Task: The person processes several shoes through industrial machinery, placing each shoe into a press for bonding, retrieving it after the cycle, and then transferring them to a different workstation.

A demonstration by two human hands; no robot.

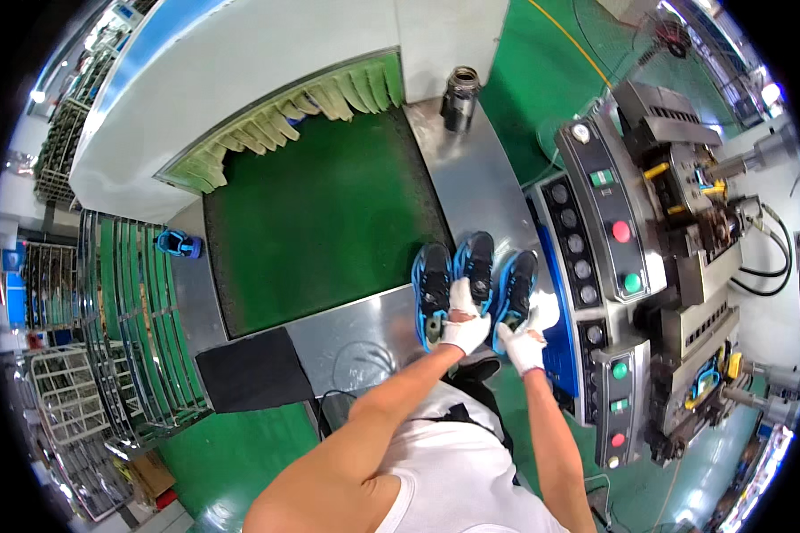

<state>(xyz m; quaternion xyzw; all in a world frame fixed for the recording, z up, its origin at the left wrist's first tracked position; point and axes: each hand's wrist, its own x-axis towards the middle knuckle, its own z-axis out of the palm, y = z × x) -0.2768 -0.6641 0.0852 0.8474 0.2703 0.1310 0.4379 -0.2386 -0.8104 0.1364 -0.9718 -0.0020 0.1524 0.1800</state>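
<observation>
Three black and blue sneakers stand close together on the metal ledge at the conveyor's near right corner. My left hand (466, 327), in a white glove, is closed on the heel end of the middle sneaker (477, 265). Its glove covers the back of that shoe. Beside it, my gloved right hand (524, 345) grips the heel of the rightmost sneaker (516, 282). The leftmost sneaker (433, 284) sits next to my left hand, toes pointing away from me; I cannot tell whether the glove touches it.
A green conveyor belt (320, 222) runs under a fringed curtain (267, 124). At right stands a machine with a button panel (615, 222). A dark flask (460, 99) stands on the ledge. Left are another blue shoe (179, 243), a black mat (254, 370) and a metal rack (138, 329).
</observation>
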